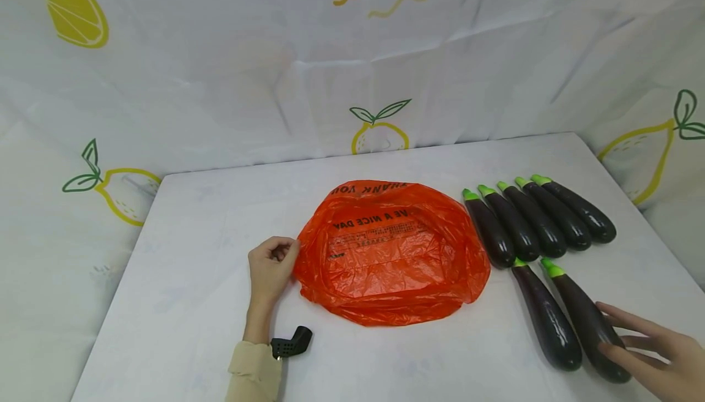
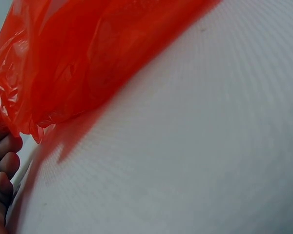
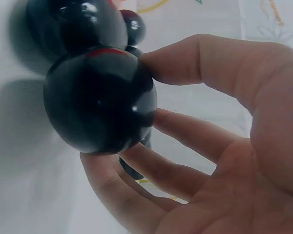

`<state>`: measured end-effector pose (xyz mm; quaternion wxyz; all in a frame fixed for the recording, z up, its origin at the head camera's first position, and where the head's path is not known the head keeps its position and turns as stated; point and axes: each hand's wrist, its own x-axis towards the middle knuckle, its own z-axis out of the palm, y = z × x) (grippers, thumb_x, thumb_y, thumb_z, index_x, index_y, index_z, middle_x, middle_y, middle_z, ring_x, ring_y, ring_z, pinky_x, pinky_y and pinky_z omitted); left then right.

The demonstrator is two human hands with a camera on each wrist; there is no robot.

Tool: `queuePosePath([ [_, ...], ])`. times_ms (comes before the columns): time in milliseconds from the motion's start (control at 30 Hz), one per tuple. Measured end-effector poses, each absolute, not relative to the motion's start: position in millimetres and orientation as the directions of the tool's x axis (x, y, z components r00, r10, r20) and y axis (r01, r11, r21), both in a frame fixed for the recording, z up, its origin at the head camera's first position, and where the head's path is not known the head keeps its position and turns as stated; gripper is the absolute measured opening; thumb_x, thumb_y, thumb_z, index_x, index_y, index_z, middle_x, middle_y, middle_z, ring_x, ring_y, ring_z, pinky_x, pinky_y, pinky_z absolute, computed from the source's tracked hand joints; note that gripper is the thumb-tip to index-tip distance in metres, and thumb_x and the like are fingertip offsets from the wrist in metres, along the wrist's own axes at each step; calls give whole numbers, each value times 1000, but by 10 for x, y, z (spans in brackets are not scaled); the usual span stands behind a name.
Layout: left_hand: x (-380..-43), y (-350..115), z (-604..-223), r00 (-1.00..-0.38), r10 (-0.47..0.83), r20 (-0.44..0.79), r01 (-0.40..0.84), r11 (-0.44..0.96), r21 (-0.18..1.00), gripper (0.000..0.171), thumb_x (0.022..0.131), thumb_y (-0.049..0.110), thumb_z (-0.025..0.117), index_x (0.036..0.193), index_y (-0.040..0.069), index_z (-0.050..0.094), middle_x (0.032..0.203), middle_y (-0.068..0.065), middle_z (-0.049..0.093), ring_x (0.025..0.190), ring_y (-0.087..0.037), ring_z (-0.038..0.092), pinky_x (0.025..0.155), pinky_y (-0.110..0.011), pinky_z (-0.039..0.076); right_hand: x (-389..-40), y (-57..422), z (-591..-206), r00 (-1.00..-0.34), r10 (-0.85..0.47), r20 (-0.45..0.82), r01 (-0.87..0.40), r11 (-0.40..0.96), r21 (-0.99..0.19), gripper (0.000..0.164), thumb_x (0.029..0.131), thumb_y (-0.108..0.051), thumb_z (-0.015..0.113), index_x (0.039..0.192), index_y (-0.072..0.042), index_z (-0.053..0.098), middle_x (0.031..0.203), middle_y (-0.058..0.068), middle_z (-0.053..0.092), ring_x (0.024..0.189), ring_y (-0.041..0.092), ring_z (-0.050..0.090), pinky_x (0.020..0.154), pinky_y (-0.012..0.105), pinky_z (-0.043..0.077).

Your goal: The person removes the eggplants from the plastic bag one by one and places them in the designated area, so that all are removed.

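An orange-red plastic bag (image 1: 385,267) lies spread on the table, its mouth opened wide and black printing showing inside. My left hand (image 1: 272,270) pinches the bag's left edge; in the left wrist view the curled fingers (image 2: 9,163) meet the crumpled red film (image 2: 63,68). At the lower right, my right hand (image 1: 663,353) holds the thick end of a dark eggplant (image 1: 586,316) with a bright green cap. In the right wrist view the thumb is on one side of that eggplant (image 3: 100,107) and the fingers are on the other.
A second eggplant (image 1: 547,316) lies just left of the held one. Beyond them, several more eggplants (image 1: 531,221) form a slanted row right of the bag. White lemon-printed cloth (image 1: 231,84) hangs behind the white table (image 1: 182,267). A black device (image 1: 292,342) sits by the left wrist.
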<state>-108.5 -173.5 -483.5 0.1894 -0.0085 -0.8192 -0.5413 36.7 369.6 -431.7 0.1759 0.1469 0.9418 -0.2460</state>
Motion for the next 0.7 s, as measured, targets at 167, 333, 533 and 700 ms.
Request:
queuePosePath([
  [167,-1082,-1718,-4831,-929,-213,302,194,416,889,8,87,0,75,80,3,76,66,-11,63,60,-5,47,56,-14,39,327,3723,-4368,-890,153,-429,347,838,-421,79,93,-27,73,146,17,35,139,50,36,105,64,58,79,53,60],
  [333,-1080,-1690,-4810,-929,-231,288,170,426,889,6,86,-5,73,81,-5,74,66,-18,62,59,-4,46,57,-14,39,309,3656,-4323,-898,135,-418,326,843,-428,74,93,-21,73,145,17,36,137,50,38,101,62,59,77,49,61],
  [533,-1080,-1698,-4814,-930,-219,294,178,433,884,5,87,-3,74,82,-3,75,67,-16,64,60,-5,46,57,-14,39,289,3594,-4295,-906,135,-401,317,845,-432,73,93,-19,72,144,18,36,137,50,37,102,63,58,78,51,61],
  [700,-1083,-1727,-4831,-930,-198,311,206,418,885,7,88,3,75,82,4,76,67,-10,65,61,-6,49,57,-15,41,283,3605,-4321,-910,133,-392,311,845,-435,75,93,-22,73,146,17,35,139,49,35,103,64,57,80,54,60],
])
